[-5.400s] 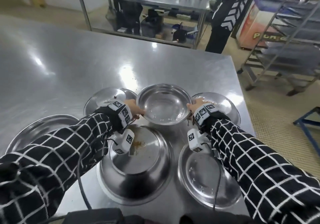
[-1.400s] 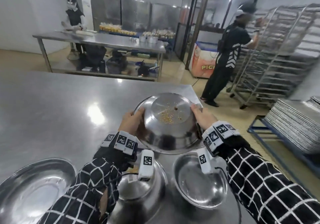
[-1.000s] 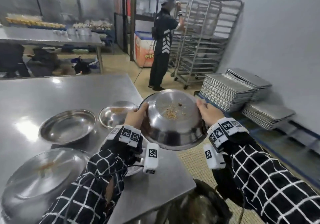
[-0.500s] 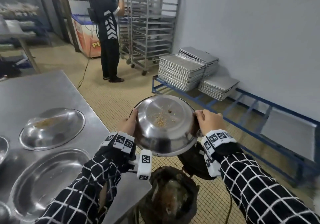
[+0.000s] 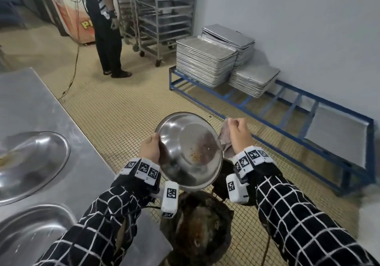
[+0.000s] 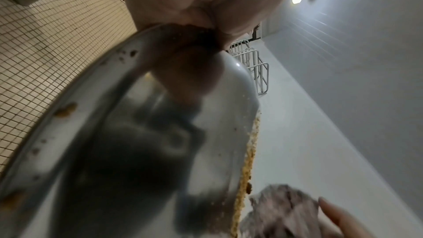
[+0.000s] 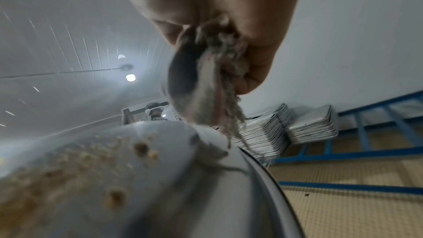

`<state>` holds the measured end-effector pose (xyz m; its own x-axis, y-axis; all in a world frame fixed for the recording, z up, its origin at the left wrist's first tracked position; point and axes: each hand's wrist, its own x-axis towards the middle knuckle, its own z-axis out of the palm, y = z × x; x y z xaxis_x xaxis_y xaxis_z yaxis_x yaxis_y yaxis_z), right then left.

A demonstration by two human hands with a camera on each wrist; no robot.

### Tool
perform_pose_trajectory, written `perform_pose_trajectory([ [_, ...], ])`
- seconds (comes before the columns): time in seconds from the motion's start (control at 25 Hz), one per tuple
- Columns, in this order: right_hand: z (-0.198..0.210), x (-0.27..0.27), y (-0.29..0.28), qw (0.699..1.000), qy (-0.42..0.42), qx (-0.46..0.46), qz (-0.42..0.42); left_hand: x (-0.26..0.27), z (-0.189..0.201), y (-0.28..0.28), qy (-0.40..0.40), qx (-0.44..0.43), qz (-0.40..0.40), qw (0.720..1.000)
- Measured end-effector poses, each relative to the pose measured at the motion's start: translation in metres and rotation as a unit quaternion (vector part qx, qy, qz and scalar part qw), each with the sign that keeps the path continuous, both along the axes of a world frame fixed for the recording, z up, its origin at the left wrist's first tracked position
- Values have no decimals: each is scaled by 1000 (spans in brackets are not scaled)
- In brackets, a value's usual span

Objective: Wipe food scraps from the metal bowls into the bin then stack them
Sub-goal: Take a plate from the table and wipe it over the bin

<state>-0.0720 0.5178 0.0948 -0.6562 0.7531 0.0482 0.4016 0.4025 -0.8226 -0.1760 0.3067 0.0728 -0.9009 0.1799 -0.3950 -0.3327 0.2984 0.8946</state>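
Steel bowl point(image 5: 189, 152): tilted above bin point(image 5: 197, 230), crumbs inside
Left hand point(image 5: 149, 150): gripping rim
Right hand point(image 5: 238, 135): clutching grey rag point(image 5: 224, 140)

A pale grey wall point(image 5: 298, 29) runs along the right of the room, above a floor point(image 5: 127, 109) of small tan tiles. Against the wall stands a low blue metal frame point(image 5: 287, 109), and stacks of metal trays point(image 5: 203, 60) sit on its far end. Beyond them are tall wheeled tray racks point(image 5: 160, 15), with a person in dark clothes point(image 5: 104, 29) standing beside them and an orange-fronted chest point(image 5: 70, 13) behind. A steel worktop point(image 5: 30, 101) fills the left side. Round ceiling lamps point(image 7: 130, 77) glow overhead.
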Motion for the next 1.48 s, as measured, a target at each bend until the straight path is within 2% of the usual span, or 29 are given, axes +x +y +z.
perform_pose_trajectory([
  [0.08,-6,-22,0,998,-16,9,62,1,-5,5,-2,-5,6,1000],
  [0.16,-17,-40,-1,984,-49,91,146,1,-12,8,-6,-14,15,1000],
  [0.24,-27,-47,-4,961,-26,158,227,3,-16,11,-19,5,41,999],
  [0.36,-44,-42,-3,911,30,182,368,-1,-16,12,-6,5,103,995],
  [0.48,-66,-28,6,873,-23,184,452,-3,-14,8,17,13,165,986],
  [0.56,-74,-26,16,889,-25,159,430,-2,-14,8,30,16,177,984],
  [0.64,-66,-35,22,934,34,99,342,1,-16,9,36,16,173,984],
  [0.72,-48,-50,22,958,90,38,269,3,-18,14,38,14,154,987],
  [0.8,-33,-63,14,952,108,35,284,6,-15,23,41,13,127,991],
  [0.88,-30,-66,1,928,96,77,352,9,-11,31,53,10,104,993],
  [1.04,-52,-28,-1,880,64,155,444,8,-5,35,58,21,115,991],
  [1.12,-64,-5,5,870,31,178,459,8,-5,32,53,33,123,990],
  [1.16,-70,4,9,885,20,159,437,9,-5,32,53,31,124,990],
  [1.2,-72,9,12,915,16,113,387,10,-6,31,52,29,126,990],
  [1.28,-72,12,15,974,54,-5,220,14,-7,33,43,50,121,990],
  [1.32,-68,12,12,985,91,-34,144,17,-6,35,35,70,110,991],
  [1.36,-62,11,6,986,127,-38,103,21,-5,37,28,88,96,991],
  [1.4,-56,10,-3,982,156,-32,106,23,-4,41,27,100,82,991],
  [1.48,-47,8,-26,960,197,26,197,31,2,49,42,95,62,993],
])
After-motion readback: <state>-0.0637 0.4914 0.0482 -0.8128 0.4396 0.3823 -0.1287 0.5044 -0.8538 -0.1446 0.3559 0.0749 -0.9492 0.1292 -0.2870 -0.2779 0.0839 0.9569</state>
